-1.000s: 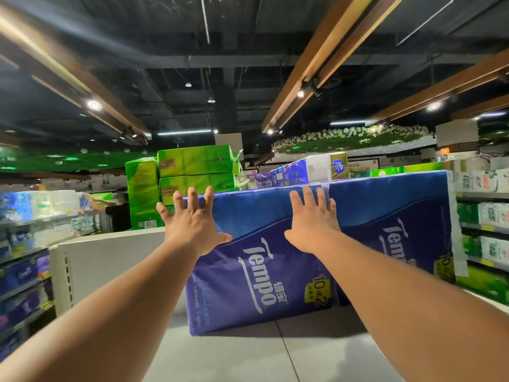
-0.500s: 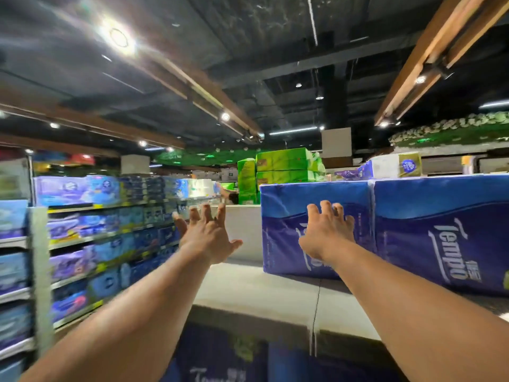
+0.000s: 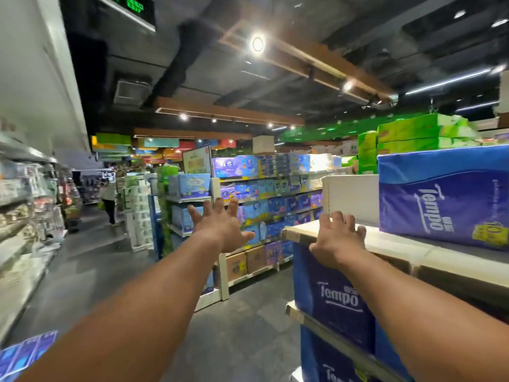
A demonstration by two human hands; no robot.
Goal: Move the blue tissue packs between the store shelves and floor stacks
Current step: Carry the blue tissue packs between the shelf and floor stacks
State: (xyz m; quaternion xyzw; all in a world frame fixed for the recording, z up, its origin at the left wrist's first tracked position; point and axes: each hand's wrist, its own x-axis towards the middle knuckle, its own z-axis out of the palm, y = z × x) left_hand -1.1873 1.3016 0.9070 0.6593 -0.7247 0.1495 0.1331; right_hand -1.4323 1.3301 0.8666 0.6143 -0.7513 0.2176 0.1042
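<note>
Both arms are extended forward at the end of a store aisle. The left hand (image 3: pixel 220 230) is held in the air with fingers spread and straight, gripping nothing, in front of the distant shelves of tissue goods (image 3: pixel 275 194). The right hand (image 3: pixel 337 242) is also empty, fingers loosely spread, positioned at the corner of the top shelf (image 3: pixel 399 244); whether the fingertips touch the shelf edge cannot be determined. One blue tissue pack (image 3: pixel 443 197) stands on the top shelf, to the right of the right hand and apart from it. More blue tissue packs (image 3: pixel 330 299) fill the shelf level directly below the right hand. Green cartons (image 3: pixel 413 136) are stacked behind the upper pack. A person (image 3: pixel 108 199) stands far down the aisle floor (image 3: pixel 91 266) on the left.
</note>
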